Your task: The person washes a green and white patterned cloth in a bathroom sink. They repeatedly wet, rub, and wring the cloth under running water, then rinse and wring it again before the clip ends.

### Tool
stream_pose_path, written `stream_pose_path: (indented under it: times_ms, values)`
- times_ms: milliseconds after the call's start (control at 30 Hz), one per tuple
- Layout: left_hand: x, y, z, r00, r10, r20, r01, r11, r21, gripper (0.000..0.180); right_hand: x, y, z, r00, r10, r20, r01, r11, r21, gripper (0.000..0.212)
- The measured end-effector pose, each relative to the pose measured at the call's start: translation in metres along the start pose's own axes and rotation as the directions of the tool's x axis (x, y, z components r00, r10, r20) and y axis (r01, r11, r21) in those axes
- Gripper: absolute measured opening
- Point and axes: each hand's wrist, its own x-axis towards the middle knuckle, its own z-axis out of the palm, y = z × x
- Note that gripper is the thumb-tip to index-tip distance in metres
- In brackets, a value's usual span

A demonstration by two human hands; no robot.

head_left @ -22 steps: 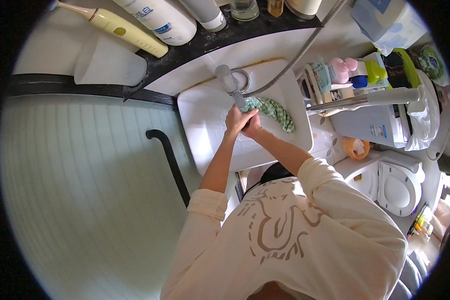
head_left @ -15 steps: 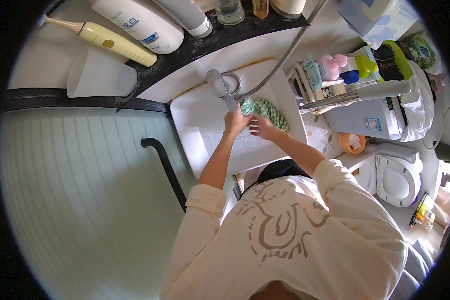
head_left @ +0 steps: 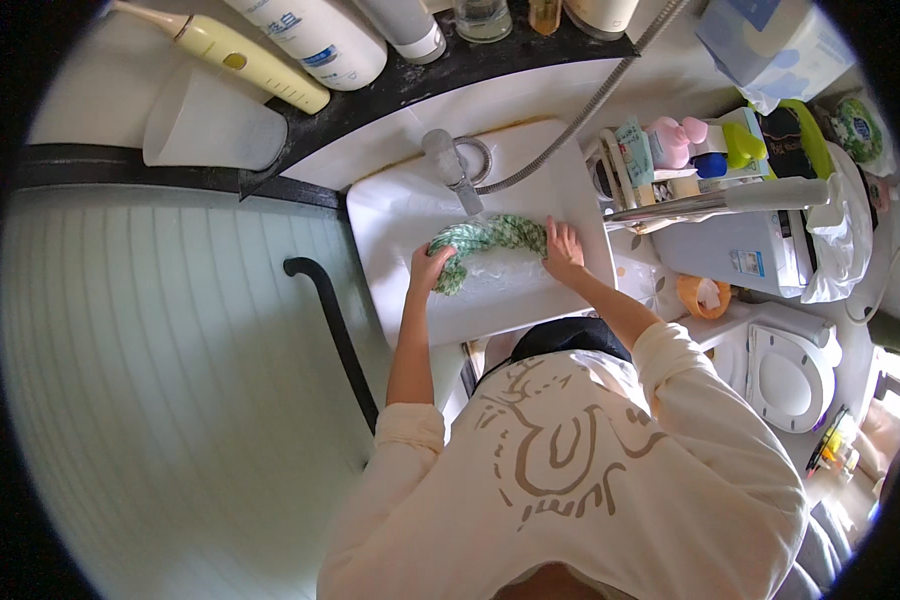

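Note:
A green and white patterned cloth (head_left: 495, 232) is stretched in an arc across the white sink (head_left: 390, 235), beneath the faucet (head_left: 452, 170). My left hand (head_left: 428, 268) grips it near its left end, and a loose part hangs down beside the fingers. At the other end my right hand (head_left: 564, 250) has its fingers closed over the cloth's edge. Clear water shows in the basin under the cloth.
A black shelf (head_left: 410, 85) with bottles and an electric toothbrush (head_left: 245, 55) curves behind the sink. A metal hose (head_left: 580, 125) runs down to the faucet. Right of the sink stand a bottle rack (head_left: 670, 150) and a toilet (head_left: 790, 370); left is a ribbed glass panel (head_left: 170, 350) with a black handle (head_left: 330, 330).
My hands have moved apart from near the faucet and taken hold of the cloth's two ends. The cloth has shifted from the sink's right side and now stretches toward the left.

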Motion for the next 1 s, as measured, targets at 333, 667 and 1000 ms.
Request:
stream_pose_path:
  times_ms: [333, 667, 1000]
  values:
    - [-0.047, -0.011, -0.022, 0.970, -0.068, -0.232, 0.083, 0.995, 0.055, 0.034, 0.052, -0.042, -0.008, 0.975, -0.111, 0.195, 0.042, 0.944, 0.326, 0.053]
    - [-0.031, -0.034, 0.022, 0.893, 0.442, -0.092, -0.111, 0.414, 0.904, 0.078, 0.053, -0.050, -0.070, 0.964, -0.050, 0.263, -0.201, 0.512, 0.835, 0.043]
    - [0.032, 0.005, 0.088, 0.704, 0.639, 0.309, -0.708, 0.598, 0.376, 0.050, 0.025, -0.035, -0.107, 0.949, -0.299, 0.097, 0.081, 0.531, 0.843, 0.031]
